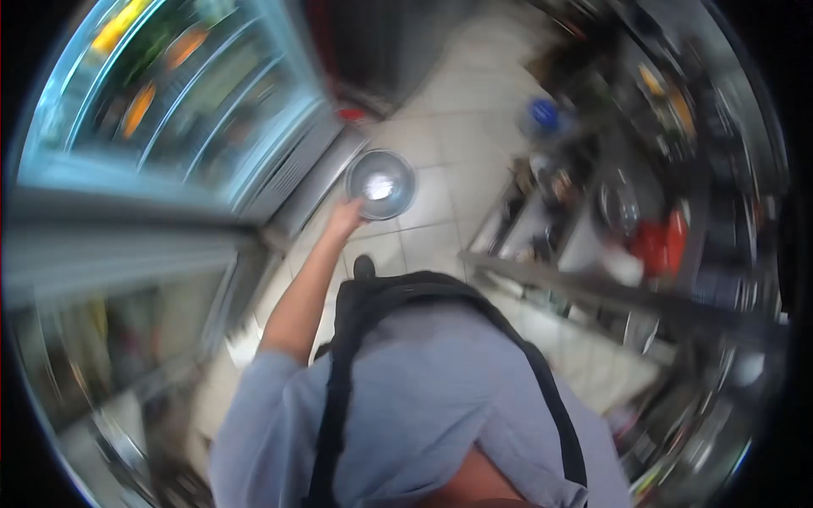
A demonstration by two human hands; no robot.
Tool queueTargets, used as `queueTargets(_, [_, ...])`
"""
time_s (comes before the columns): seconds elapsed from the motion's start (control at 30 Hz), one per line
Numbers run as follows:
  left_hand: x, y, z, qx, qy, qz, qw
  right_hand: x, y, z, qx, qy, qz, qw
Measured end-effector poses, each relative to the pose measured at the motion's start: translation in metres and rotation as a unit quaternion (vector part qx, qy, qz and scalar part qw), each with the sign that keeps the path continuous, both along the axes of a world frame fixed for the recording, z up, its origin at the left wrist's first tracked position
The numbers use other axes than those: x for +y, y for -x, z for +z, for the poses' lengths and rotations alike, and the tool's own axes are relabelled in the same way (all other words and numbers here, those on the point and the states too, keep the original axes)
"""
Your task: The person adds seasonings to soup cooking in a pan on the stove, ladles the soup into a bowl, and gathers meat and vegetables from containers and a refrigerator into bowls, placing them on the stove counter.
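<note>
A round metal bowl (400, 169) hangs over the tiled floor in front of me. Its near left rim is gripped by my left hand (345, 218), with the arm stretched forward. The inside of the bowl shines brightly at its middle, and I can make out no contents. My right hand is out of the picture; on that side only the sleeve shows.
To my left stand glass-fronted refrigerators (195, 110), lit inside, with orange and yellow items on shelves. At right runs a metal worktable (584, 292) carrying containers and a red item (660, 245). Pale floor tiles (432, 245) lie between them. Motion blurs much of the view.
</note>
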State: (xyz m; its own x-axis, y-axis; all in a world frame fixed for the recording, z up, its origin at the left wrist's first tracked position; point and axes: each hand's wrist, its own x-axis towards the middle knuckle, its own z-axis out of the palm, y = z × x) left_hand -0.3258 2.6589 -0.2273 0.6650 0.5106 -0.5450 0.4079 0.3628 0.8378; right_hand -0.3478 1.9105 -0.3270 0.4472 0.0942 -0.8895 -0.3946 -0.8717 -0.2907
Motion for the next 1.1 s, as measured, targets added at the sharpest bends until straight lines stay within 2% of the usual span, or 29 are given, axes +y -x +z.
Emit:
queueTargets(0.03, [0.008, -0.005, 0.015, 0.011, -0.010, -0.050, 0.999, 0.026, -0.008, 0.014, -0.084, -0.003, 0.100, 0.991])
queueTargets(0.07, [0.017, -0.014, 0.010, 0.035, -0.038, -0.078, 0.996, 0.103, -0.022, 0.079, -0.177, 0.010, 0.196, 0.964])
queueTargets(0.1, [0.026, -0.029, -0.005, 0.048, -0.039, -0.101, 0.993, 0.187, -0.041, 0.142, -0.115, 0.068, 0.058, 0.989])
queueTargets(0.13, [0.025, -0.042, -0.010, 0.053, -0.038, -0.150, 0.987, 0.230, -0.049, 0.169, -0.126, 0.069, -0.024, 0.989])
queueTargets(0.17, [0.026, -0.054, -0.013, 0.057, -0.021, -0.167, 0.984, 0.249, -0.051, 0.168, -0.242, 0.032, 0.036, 0.969])
queueTargets(0.33, [0.039, -0.124, 0.008, 0.086, -0.018, -0.262, 0.961, 0.363, -0.072, 0.207, -0.248, -0.004, -0.018, 0.969])
queueTargets(0.47, [0.032, -0.195, 0.010, 0.068, -0.014, -0.346, 0.935, 0.399, -0.117, 0.175, -0.271, -0.037, -0.064, 0.960])
queueTargets(0.57, [0.024, -0.241, 0.010, 0.062, -0.039, -0.375, 0.924, 0.417, -0.177, 0.132, -0.294, -0.065, -0.151, 0.941])
queueTargets(0.63, [0.031, -0.259, 0.004, 0.076, -0.039, -0.396, 0.914, 0.417, -0.225, 0.098, -0.349, -0.019, -0.215, 0.912])
queueTargets(0.7, [0.027, -0.291, 0.006, 0.082, -0.045, -0.402, 0.911, 0.401, -0.288, 0.076, -0.349, -0.005, -0.316, 0.882])
queueTargets(0.77, [0.032, -0.318, -0.005, 0.082, -0.047, -0.405, 0.909, 0.381, -0.352, 0.052, -0.325, -0.004, -0.468, 0.822])
queueTargets(0.83, [0.028, -0.344, -0.011, 0.081, -0.043, -0.409, 0.908, 0.352, -0.405, 0.057, -0.251, -0.004, -0.539, 0.804])
queueTargets(0.9, [0.026, -0.367, -0.028, 0.082, -0.021, -0.415, 0.906, 0.309, -0.446, 0.002, -0.313, 0.135, -0.474, 0.811])
queueTargets(0.93, [0.023, -0.379, -0.040, 0.081, -0.002, -0.417, 0.905, 0.304, -0.468, 0.010, -0.267, 0.225, -0.423, 0.836])
queueTargets(1.03, [0.006, -0.416, -0.071, 0.033, 0.006, -0.428, 0.903, 0.304, -0.505, 0.017, -0.327, 0.195, -0.510, 0.771])
queueTargets(1.1, [0.004, -0.442, -0.095, 0.041, -0.022, -0.473, 0.880, 0.265, -0.530, -0.032, -0.318, 0.274, -0.444, 0.791])
